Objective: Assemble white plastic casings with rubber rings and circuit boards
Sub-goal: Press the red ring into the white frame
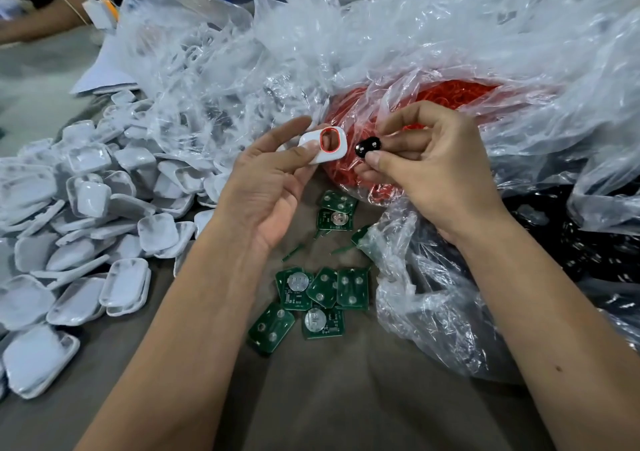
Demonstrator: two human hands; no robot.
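Far left on the desk (pixel 346 398) a heap of white casing shells (pixel 79 215) spreads out, most lying hollow side up, spilling from under crumpled clear plastic bags (pixel 242 52). Moving in, the left hand (pixel 273 187) holds one white casing (pixel 325 144) up off the desk, thumb curled over its near face and fingers behind it. An orange-red rubber ring (pixel 329 139) already sits in the casing's oval opening, which faces up and toward the person.

Just to the right, almost touching the casing's edge, the right hand (pixel 429 163) pinches a small black button pad (pixel 369 146) between thumb and fingers. The pad's long axis runs roughly level, left to right, while the oval opening stands more upright, so I would guess the pad needs a turn before it goes in. The right hand is the one that has to close the small gap leftward.

Behind both hands a bag of loose red rings (pixel 457 97) lies open. Below them, green circuit boards (pixel 311 298) are scattered on the desk, none yet in the held casing. At the right a dark bag (pixel 588 243) seems to hold more black parts, but they are hard to make out through the plastic. The casing's back is hidden by the fingers.
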